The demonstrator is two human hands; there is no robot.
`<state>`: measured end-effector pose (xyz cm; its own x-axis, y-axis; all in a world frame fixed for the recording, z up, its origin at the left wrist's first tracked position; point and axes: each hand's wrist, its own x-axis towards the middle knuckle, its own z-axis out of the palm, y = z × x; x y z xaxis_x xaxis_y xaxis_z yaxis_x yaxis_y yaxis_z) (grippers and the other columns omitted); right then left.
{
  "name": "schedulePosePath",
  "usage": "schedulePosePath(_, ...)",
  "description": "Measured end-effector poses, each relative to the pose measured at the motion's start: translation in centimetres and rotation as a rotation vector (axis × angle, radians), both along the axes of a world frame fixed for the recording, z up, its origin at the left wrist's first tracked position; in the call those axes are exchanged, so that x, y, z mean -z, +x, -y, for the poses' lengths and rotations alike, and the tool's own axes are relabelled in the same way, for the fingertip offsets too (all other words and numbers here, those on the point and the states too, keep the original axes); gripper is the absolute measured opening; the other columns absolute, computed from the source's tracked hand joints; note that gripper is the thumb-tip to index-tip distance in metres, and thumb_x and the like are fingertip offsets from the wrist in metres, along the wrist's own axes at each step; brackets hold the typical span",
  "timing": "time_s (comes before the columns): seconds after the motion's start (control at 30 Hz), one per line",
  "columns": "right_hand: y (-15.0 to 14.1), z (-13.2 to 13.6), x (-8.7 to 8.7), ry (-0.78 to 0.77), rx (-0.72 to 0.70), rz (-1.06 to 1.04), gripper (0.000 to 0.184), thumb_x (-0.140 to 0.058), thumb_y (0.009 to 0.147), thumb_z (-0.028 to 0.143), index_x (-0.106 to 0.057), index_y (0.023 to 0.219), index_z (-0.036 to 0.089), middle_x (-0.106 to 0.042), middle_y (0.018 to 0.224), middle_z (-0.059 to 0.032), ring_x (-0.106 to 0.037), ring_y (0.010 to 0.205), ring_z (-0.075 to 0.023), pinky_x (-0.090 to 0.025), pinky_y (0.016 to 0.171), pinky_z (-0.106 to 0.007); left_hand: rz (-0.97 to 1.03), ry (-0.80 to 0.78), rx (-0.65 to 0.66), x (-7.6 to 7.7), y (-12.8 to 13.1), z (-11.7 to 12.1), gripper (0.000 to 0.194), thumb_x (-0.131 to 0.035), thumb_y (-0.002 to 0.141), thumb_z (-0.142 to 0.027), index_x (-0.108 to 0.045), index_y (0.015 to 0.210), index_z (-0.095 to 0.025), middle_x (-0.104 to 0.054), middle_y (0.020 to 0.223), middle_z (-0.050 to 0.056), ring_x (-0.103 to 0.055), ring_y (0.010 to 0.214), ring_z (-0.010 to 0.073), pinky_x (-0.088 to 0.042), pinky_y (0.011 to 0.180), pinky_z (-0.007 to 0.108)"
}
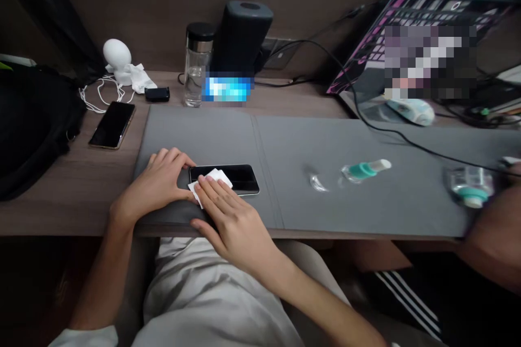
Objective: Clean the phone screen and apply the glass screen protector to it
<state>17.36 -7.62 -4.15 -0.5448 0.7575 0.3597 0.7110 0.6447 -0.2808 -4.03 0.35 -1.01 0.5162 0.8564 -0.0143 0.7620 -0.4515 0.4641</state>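
1. The black phone (240, 178) lies flat on the gray desk mat (317, 211), close to the mat's near edge.
2. The left hand (157, 181) is curled at the left end of the phone, and its fingertips touch that end. It is hard to tell if it grips the phone or only steadies it.
3. The right hand (232, 222) lies flat on top and presses a white tissue (209, 184) onto the left part of the phone.
4. The two hands are close together, with the tissue and the phone's left end between them.
5. The tissue covers only the left part of the screen. The right part is dark and uncovered. Nobody can tell from here if the glass is clean.
6. The right hand's wrist end hangs past the mat's near edge, so there is little room on the near side.
7. There is much more room on the far side. To the right, there is a wide stretch of mat before a small bottle with a teal band (362, 169).
8. A blurry arm (496, 227) at the right edge seems to be another person's.
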Motion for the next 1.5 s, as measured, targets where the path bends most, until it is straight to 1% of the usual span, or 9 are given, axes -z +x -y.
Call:
schedulePosePath(0.2, -1.5, -2.7, -0.3, -0.045, 0.004, -0.031, 0.064, -0.051, 0.111, 0.048, -0.056, 0.153, -0.001, -0.053, 0.16, -0.0233, -0.048, 0.154, -0.0316, -0.037, 0.132, -0.049, -0.014, -0.003, -0.009, 0.0, -0.1, -0.1, 0.036, -0.078, 0.091, -0.038, -0.058, 0.118, -0.023, -0.06, 0.122, 0.004, -0.053, 0.116, 0.0277, -0.042, 0.101, 0.042)
schedulePosePath(0.47, -0.3, 0.5, -0.2, 0.036, -0.027, -0.044, 0.063, -0.052, 0.111, 0.047, -0.057, 0.151, -0.001, -0.055, 0.159, -0.0228, -0.051, 0.152, -0.0338, -0.045, 0.127, -0.052, -0.038, -0.007, 0.024, -0.2, 0.0, 0.0, 0.046, -0.08, 0.092, -0.042, -0.059, 0.128, -0.024, -0.059, 0.124, 0.004, -0.053, 0.119, 0.0278, -0.041, 0.103, 0.042)
schedulePosePath(0.73, 4.0, -0.2, 0.5, 0.121, 0.101, -0.011, 0.044, -0.054, 0.111, 0.028, -0.061, 0.151, 0.01, -0.062, 0.154, -0.0166, -0.06, 0.145, -0.0287, -0.05, 0.124, -0.052, -0.048, 0.037, 0.041, 0.0, -0.2, -0.2, 0.066, -0.087, 0.082, -0.062, -0.059, 0.13, -0.026, -0.06, 0.125, 0.005, -0.054, 0.119, 0.0296, -0.042, 0.102, 0.042)
schedulePosePath(0.87, 6.6, -0.6, 0.9, 0.165, 0.187, 0.002, 0.043, -0.054, 0.111, 0.025, -0.061, 0.151, 0.01, -0.065, 0.151, -0.0162, -0.063, 0.142, -0.0301, -0.053, 0.122, -0.054, -0.049, 0.037, 0.033, 0.2, -0.2, -0.4, 0.067, -0.088, 0.08, -0.065, -0.061, 0.128, -0.027, -0.06, 0.125, 0.004, -0.054, 0.118, 0.0295, -0.042, 0.102, 0.042)
schedulePosePath(1.0, 8.2, -0.9, 1.2, 0.168, 0.198, -0.064, 0.042, -0.059, 0.108, 0.02, -0.062, 0.151, 0.018, -0.068, 0.149, -0.0115, -0.064, 0.14, -0.0282, -0.053, 0.122, -0.053, -0.048, 0.038, 0.034, 0.0, -0.2, -0.3, 0.066, -0.087, 0.081, -0.065, -0.061, 0.128, -0.027, -0.06, 0.124, 0.004, -0.054, 0.117, 0.0295, -0.043, 0.101, 0.042)
schedulePosePath(1.13, 10.2, -2.0, 1.4, 0.214, 0.172, -0.149, 0.033, -0.061, 0.105, 0.012, -0.073, 0.135, 0.02, -0.077, 0.136, -0.0087, -0.076, 0.124, -0.0241, -0.064, 0.108, -0.041, -0.028, 0.04, 0.067, -0.2, -0.2, -0.2, 0.062, -0.083, 0.086, -0.064, -0.061, 0.129, -0.025, -0.061, 0.125, 0.005, -0.054, 0.118, 0.029, -0.044, 0.102, 0.041)
schedulePosePath(1.23, 12.0, -2.8, 1.5, 0.401, 0.288, -0.13, 0.037, -0.064, 0.102, 0.008, -0.072, 0.135, 0.021, -0.081, 0.126, -0.0092, -0.081, 0.11, -0.0243, -0.067, 0.097, -0.039, -0.027, 0.023, 0.079, -0.5, -0.2, -0.1, 0.06, -0.082, 0.089, -0.061, -0.061, 0.131, -0.025, -0.06, 0.128, 0.005, -0.054, 0.12, 0.0287, -0.045, 0.103, 0.041)
schedulePosePath(1.33, 12.9, -3.1, 1.4, 0.454, 0.371, -0.065, 0.049, -0.061, 0.1, 0.005, -0.065, 0.146, 0.022, -0.077, 0.136, -0.0118, -0.076, 0.123, -0.0289, -0.061, 0.109, -0.049, -0.032, 0.009, 0.083, -0.6, -0.1, 0.0, 0.061, -0.079, 0.092, -0.059, -0.06, 0.139, -0.026, -0.059, 0.131, 0.005, -0.054, 0.123, 0.0282, -0.045, 0.107, 0.042)
schedulePosePath(1.5, 11.7, -2.1, 0.3, 0.17, 0.217, -0.038, 0.073, -0.049, 0.1, 0.005, -0.037, 0.168, 0.024, -0.057, 0.162, -0.0113, -0.051, 0.153, -0.0305, -0.042, 0.127, -0.062, -0.065, 0.037, 0.099, -1.0, 0.0, 0.4, 0.067, -0.075, 0.096, -0.059, -0.055, 0.152, -0.029, -0.059, 0.141, 0.007, -0.054, 0.13, 0.0291, -0.045, 0.111, 0.044)
